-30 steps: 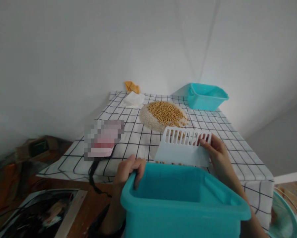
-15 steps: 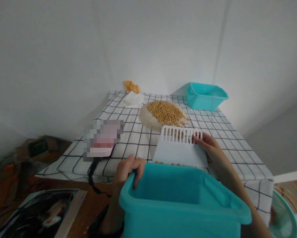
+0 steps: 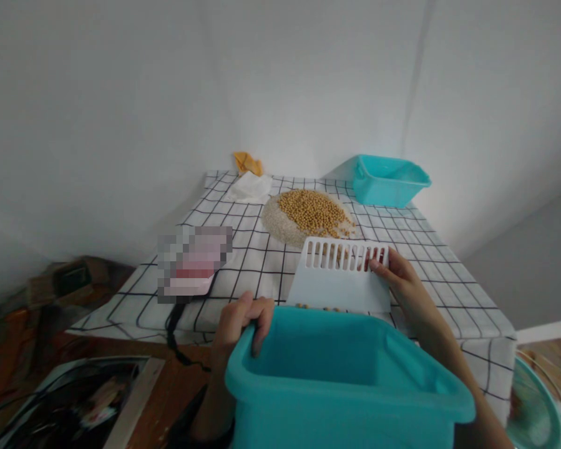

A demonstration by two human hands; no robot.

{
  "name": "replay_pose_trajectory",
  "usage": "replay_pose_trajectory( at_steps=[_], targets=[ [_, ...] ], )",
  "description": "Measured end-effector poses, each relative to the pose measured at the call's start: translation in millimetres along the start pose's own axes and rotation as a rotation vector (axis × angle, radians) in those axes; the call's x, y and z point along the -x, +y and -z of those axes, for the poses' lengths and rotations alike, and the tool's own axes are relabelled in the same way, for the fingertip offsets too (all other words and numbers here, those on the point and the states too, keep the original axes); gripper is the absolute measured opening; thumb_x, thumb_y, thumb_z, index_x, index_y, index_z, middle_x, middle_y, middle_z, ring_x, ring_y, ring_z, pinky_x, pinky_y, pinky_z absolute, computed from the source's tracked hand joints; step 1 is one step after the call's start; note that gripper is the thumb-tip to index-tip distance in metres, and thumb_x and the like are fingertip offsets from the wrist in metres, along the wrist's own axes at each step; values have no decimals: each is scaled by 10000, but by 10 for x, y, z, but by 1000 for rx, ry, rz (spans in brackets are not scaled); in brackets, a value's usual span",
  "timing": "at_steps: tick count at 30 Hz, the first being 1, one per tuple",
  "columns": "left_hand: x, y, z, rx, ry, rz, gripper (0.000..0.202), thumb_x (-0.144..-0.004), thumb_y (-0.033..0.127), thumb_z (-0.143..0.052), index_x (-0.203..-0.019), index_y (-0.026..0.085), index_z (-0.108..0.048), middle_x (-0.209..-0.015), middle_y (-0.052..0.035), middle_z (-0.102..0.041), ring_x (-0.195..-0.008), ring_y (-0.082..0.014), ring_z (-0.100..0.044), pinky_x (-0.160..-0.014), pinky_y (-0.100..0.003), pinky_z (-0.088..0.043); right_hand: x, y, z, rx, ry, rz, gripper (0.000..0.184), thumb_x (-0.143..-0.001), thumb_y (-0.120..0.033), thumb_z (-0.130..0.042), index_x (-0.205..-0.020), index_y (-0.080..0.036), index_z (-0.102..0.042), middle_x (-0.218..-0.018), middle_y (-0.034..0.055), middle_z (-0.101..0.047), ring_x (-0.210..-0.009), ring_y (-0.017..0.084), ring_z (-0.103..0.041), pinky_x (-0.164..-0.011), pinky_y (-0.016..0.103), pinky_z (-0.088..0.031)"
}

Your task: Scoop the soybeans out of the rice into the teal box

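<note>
My left hand (image 3: 245, 324) is closed over the left rim of a turquoise plastic basin (image 3: 346, 405), which stands close to me at the table's front edge. Between thumb and fingers, my right hand (image 3: 397, 268) grips the right end of a white slotted plastic board (image 3: 339, 290). The board stands tilted just behind the basin, its row of slots along the top. A few loose soybeans lie between the board's lower edge and the basin rim. Beyond the board is a heap of soybeans (image 3: 312, 212) on a bed of pale grains (image 3: 280, 223). The basin's visible inside shows nothing in it.
A second turquoise basin (image 3: 390, 181) stands at the table's back right. A white crumpled bag (image 3: 251, 187) and an orange cloth (image 3: 248, 163) lie at the back left. A blurred-out pink object (image 3: 198, 262) with a black strap is at the left on the checked tablecloth (image 3: 243, 274).
My right hand has shifted slightly to the right with the slotted board, whose lower edge sits a little higher. My left hand and the near basin stay put.
</note>
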State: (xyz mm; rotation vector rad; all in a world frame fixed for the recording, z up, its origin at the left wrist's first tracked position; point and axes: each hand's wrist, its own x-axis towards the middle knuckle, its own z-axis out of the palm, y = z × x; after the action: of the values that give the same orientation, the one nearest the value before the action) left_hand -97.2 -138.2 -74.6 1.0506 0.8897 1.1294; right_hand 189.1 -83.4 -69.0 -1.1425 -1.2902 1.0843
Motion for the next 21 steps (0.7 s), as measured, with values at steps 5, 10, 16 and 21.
replay_pose_trajectory(
  at_steps=[5, 10, 16, 21],
  targets=[
    [10, -33, -60, 25, 65, -30, 611, -982, 550, -401, -444, 263, -427, -458, 7, -385, -496, -189, -388, -581, -367, -364, 3, 21, -3, -39, 56, -56, 228, -820, -438, -795, -875, -240, -697, -816, 17, -719, -685, 191, -624, -598, 297, -499],
    [-6, -32, -59, -29, 70, -33, 638, -977, 592, -396, -431, 262, -422, -453, 3, -372, -488, -187, -380, -563, -369, -369, 16, 24, 23, -30, 69, -131, 237, -831, -441, -778, -884, -230, -684, -849, 37, -724, -699, 203, -631, -578, 298, -503],
    [-9, -71, -31, 20, 60, -33, 635, -983, 582, -387, -435, 264, -430, -455, 5, -377, -493, -190, -394, -558, -360, -376, -38, 27, 30, -59, -30, -247, 297, -774, -445, -822, -924, -217, -705, -848, 41, -741, -704, 220, -672, -569, 308, -518],
    [5, -45, -10, 16, 13, -2, 594, -974, 556, -428, -457, 266, -467, -473, 4, -418, -513, -197, -423, -576, -358, -415, -21, -7, -1, -119, -16, -241, 248, -795, -415, -815, -929, -232, -714, -855, 28, -746, -693, 190, -658, -590, 287, -513]
  ],
)
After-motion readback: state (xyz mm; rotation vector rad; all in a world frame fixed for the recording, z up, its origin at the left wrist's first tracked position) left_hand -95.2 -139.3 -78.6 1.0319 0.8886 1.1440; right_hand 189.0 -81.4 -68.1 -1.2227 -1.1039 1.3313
